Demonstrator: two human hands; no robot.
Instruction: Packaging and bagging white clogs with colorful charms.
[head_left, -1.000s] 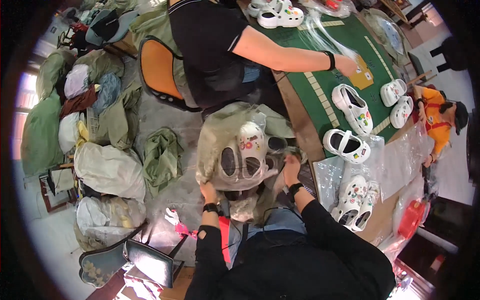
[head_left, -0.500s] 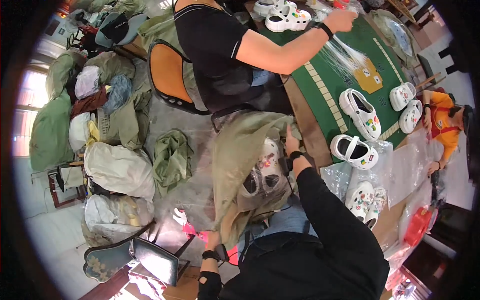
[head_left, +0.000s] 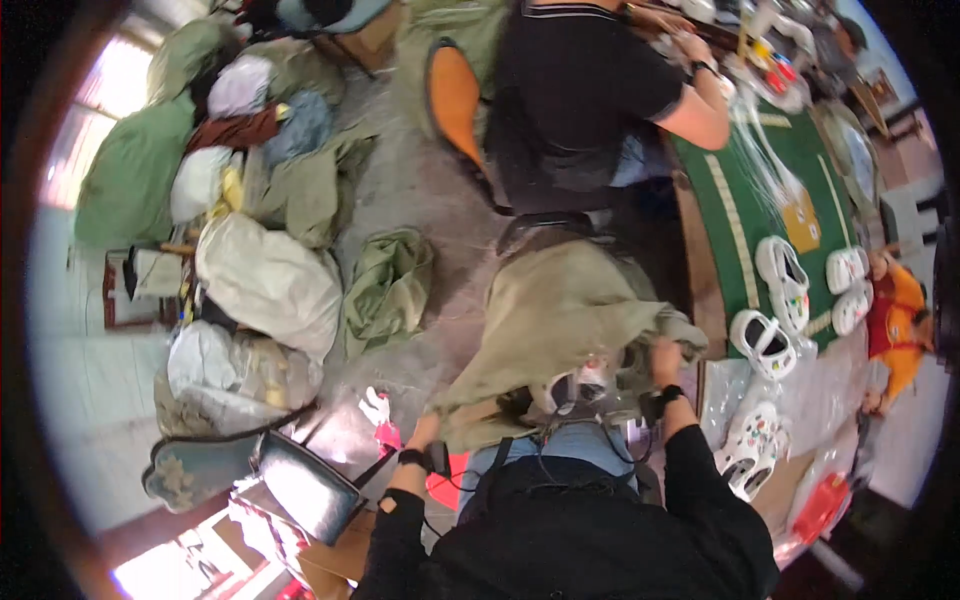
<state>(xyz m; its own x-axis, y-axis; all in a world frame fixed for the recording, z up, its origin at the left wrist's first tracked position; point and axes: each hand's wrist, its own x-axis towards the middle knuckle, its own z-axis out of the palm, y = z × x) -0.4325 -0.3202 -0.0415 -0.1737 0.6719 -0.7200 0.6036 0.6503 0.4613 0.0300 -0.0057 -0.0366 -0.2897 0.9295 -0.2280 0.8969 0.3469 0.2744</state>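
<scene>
A big olive-green cloth sack [head_left: 560,310] lies in front of my lap, its mouth toward me. My left hand [head_left: 425,432] is closed on the left edge of the cloth. The opposite edge is bunched in my right hand [head_left: 665,362], beside the worktable. Between my hands, white clogs with charms [head_left: 575,388] show through clear plastic in the sack's mouth; the cloth covers most of them. Motion blurs the sack and hands somewhat.
The green-topped table [head_left: 730,220] on the right holds several white clogs [head_left: 783,285]. A co-worker in black [head_left: 590,90] sits ahead; another in orange [head_left: 900,320] is across the table. Stuffed sacks [head_left: 270,285] and a chair [head_left: 305,485] stand left.
My right hand has drawn the sack's right edge back toward me, and the cloth now covers more of the clogs. My left hand keeps its hold. The view has shifted.
</scene>
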